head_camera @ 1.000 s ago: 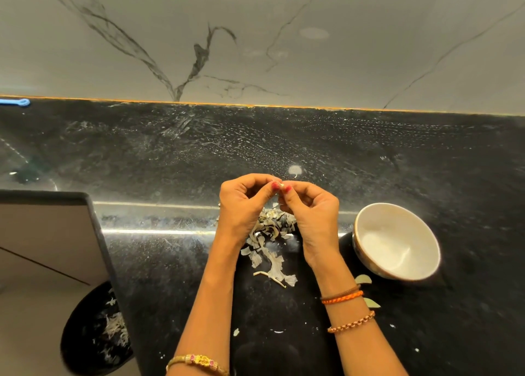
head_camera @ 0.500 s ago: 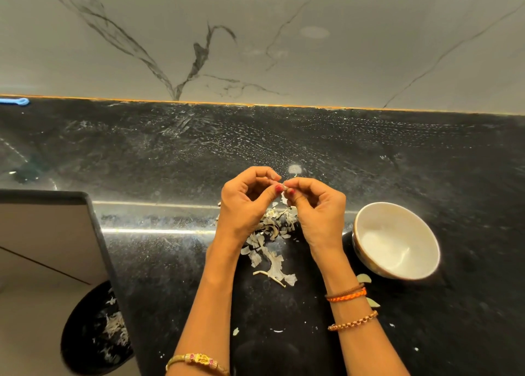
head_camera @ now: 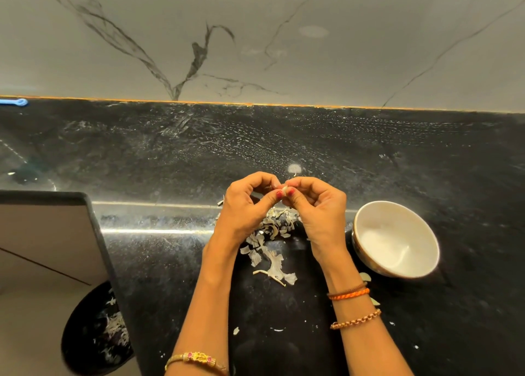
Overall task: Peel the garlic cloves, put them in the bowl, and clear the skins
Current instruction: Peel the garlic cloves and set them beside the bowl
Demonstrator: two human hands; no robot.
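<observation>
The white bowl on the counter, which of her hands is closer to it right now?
Right. The right hand is just left of the white bowl, pinching a garlic clove. The left hand pinches the same clove from the far side, farther from the bowl.

Both forearms enter from the bottom edge and angle inward, so the hands meet at centre. Left hand (head_camera: 244, 208): fingers curled over, thumb and index tips brought together in a pinch, red-painted thumbnail showing. Right hand (head_camera: 319, 211): same pose mirrored, fingers (head_camera: 305, 183) arched, thumb tip touching the left thumb tip. Both pinch one small garlic clove (head_camera: 285, 189) between the tips. Wrists are slightly bent, hands raised above the desk. Left wrist wears a gold bracelet; right wrist an orange thread band and a beaded chain.
</observation>
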